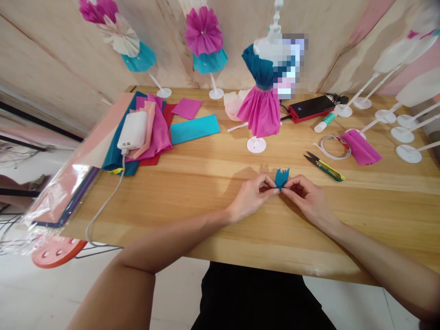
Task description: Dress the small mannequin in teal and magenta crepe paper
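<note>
A small piece of teal crepe paper (pixel 282 178) stands up between my two hands, its upper edge ragged and its lower end gathered narrow. My left hand (pixel 252 195) pinches the gathered end from the left, thumb against fingertips. From the other side, my right hand (pixel 307 198) pinches the same end. The fingertips of both hands nearly meet just above the wooden table (pixel 213 238). Behind them stands a small white mannequin (pixel 271 48) on a round base, dressed in a teal paper top (pixel 258 68) and a pleated magenta paper skirt (pixel 261 111).
Thread snips (pixel 323 166), coiled white cord (pixel 332 147), magenta paper (pixel 361 146) and a glue stick (pixel 325 123) lie right. A black-and-red power bank (pixel 312 109) is behind. Left are stacked papers (pixel 160 133) under a white power bank (pixel 132 130). Several mannequin stands (pixel 409 154) line the back right.
</note>
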`<act>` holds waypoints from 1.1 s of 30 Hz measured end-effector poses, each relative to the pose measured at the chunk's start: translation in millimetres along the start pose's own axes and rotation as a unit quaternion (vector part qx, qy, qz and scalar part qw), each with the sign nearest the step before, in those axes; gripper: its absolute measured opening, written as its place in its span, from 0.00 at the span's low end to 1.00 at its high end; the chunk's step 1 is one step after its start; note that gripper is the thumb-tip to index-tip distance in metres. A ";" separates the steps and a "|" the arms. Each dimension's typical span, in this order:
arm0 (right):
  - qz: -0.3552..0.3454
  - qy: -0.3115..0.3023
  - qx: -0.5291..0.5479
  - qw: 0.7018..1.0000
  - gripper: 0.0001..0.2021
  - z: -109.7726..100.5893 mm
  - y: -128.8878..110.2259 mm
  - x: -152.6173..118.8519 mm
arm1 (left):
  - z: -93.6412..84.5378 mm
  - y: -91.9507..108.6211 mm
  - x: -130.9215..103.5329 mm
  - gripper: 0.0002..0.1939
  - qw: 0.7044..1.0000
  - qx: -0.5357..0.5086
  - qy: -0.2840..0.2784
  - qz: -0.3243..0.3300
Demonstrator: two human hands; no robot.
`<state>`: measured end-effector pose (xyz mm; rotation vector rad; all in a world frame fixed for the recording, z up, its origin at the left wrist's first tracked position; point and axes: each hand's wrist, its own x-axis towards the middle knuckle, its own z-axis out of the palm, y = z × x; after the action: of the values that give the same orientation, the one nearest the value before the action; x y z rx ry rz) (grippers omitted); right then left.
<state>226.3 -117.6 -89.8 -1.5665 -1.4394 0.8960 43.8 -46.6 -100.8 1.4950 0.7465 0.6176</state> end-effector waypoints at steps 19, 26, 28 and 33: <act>0.005 -0.003 -0.026 1.000 0.09 -1.0 -6.6 -0.8 | -0.4 -0.6 0.7 0.11 1.000 0.016 0.004 0.000; -0.003 -0.012 -0.022 1.000 0.09 -0.6 -1.7 -0.7 | -0.5 0.8 -0.1 0.09 1.000 0.010 0.001 0.009; -0.005 -0.011 -0.028 1.000 0.10 -0.5 0.8 -1.0 | -0.6 0.7 -0.3 0.10 1.000 0.007 0.001 0.006; -0.018 0.002 -0.056 0.998 0.09 -0.3 3.7 -1.6 | 0.1 -1.1 0.1 0.12 1.000 -0.009 0.000 0.005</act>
<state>228.0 -119.2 -93.0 -1.6169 -1.5330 0.8026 43.9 -46.6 -102.0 1.4831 0.7330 0.6309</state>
